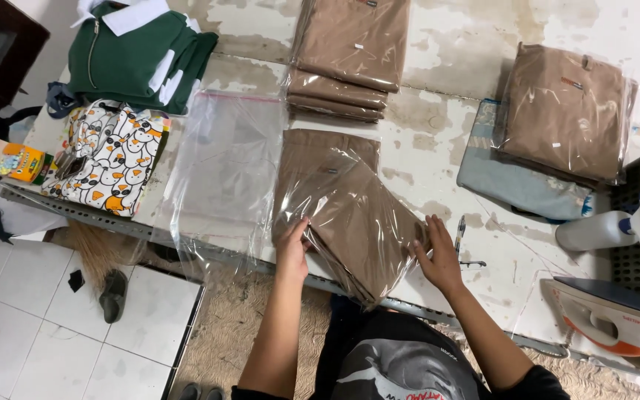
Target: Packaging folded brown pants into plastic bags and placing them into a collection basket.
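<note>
A folded tan garment lies inside a clear plastic bag at the table's near edge, turned at an angle. My left hand grips the bag's near left corner. On the bag's right side rests my right hand, fingers pressing the plastic. Under the bagged garment lies another folded tan garment, unbagged.
A stack of empty clear bags lies to the left. Folded tan garments are stacked at the back, bagged tan ones at right on a blue cloth. Spray bottle, iron, green jacket, patterned cloth.
</note>
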